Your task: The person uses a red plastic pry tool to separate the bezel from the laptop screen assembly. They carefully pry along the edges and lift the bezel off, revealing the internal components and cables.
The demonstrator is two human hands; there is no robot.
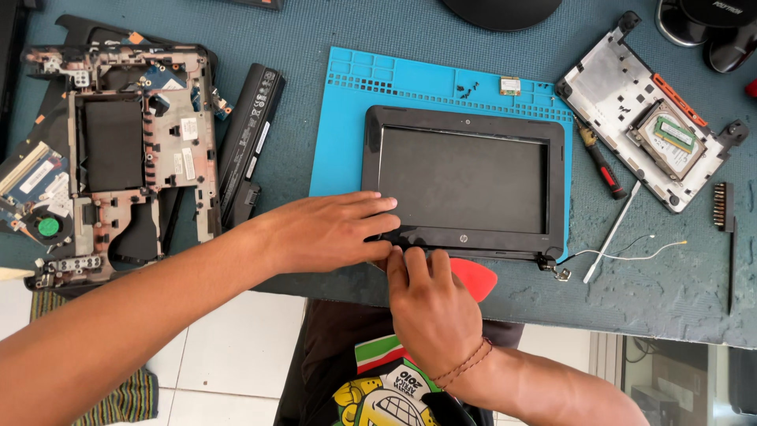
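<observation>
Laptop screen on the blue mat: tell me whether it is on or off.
Off. The laptop screen is evenly dark, and it lies flat on the blue mat, detached from the laptop base.

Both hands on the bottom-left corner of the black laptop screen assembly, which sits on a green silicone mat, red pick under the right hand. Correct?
Not quite: the silicone repair mat is blue, not green, as the head view shows. The rest holds: the left hand and right hand meet at the bottom-left corner of the black laptop screen assembly, and the red plastic pick lies partly under the right hand.
</observation>
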